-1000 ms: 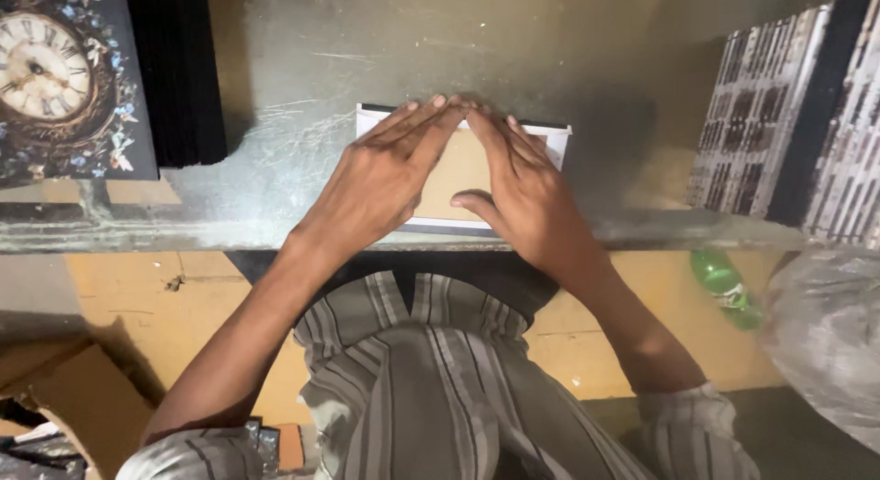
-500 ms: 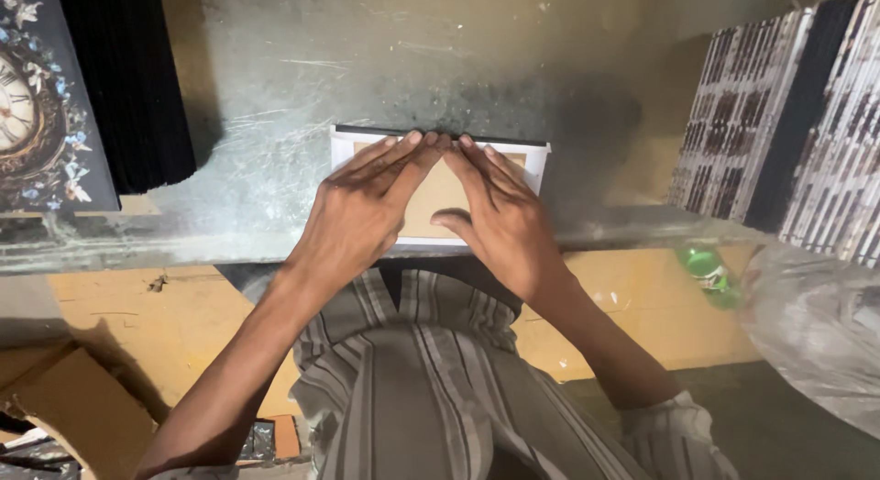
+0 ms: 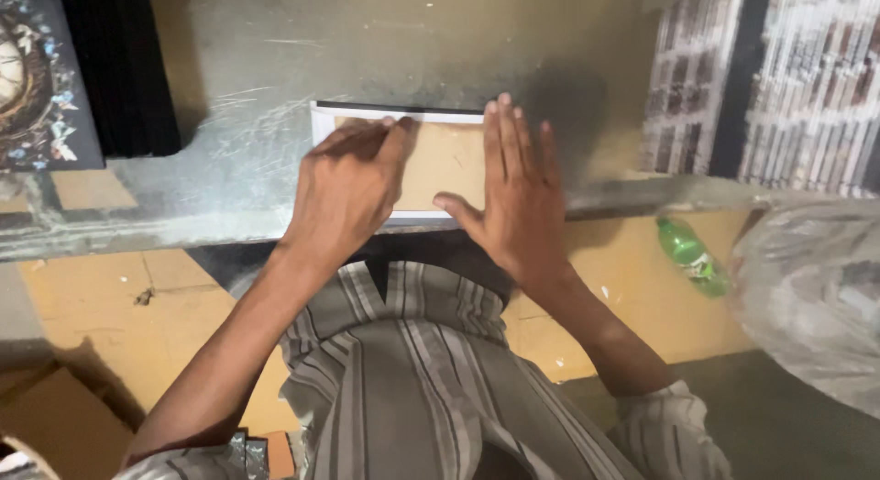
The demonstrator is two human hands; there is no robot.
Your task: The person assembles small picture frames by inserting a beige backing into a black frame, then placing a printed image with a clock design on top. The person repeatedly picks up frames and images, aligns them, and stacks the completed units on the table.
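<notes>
A rectangular frame (image 3: 323,122) with a white border and a brown board back (image 3: 447,159) lies flat on the scratched grey metal table (image 3: 257,67), close to its front edge. My left hand (image 3: 344,191) rests on the frame's left part, fingers bent and fingertips pressing on the board. My right hand (image 3: 518,191) lies flat on the right part, fingers straight and together, thumb spread toward the left. Both hands press down on the board; neither is wrapped around it.
A dark decorated clock panel (image 3: 41,86) and a black slab (image 3: 119,67) stand at the back left. Stacked patterned frames (image 3: 779,86) fill the right. A green plastic bottle (image 3: 692,255) lies on the yellow floor beside a clear plastic bag (image 3: 816,297). A cardboard box (image 3: 55,425) sits lower left.
My hands, earlier angled together with fingertips meeting over the board's middle, have spread apart to the left and right parts. The view has shifted so the frame sits further left.
</notes>
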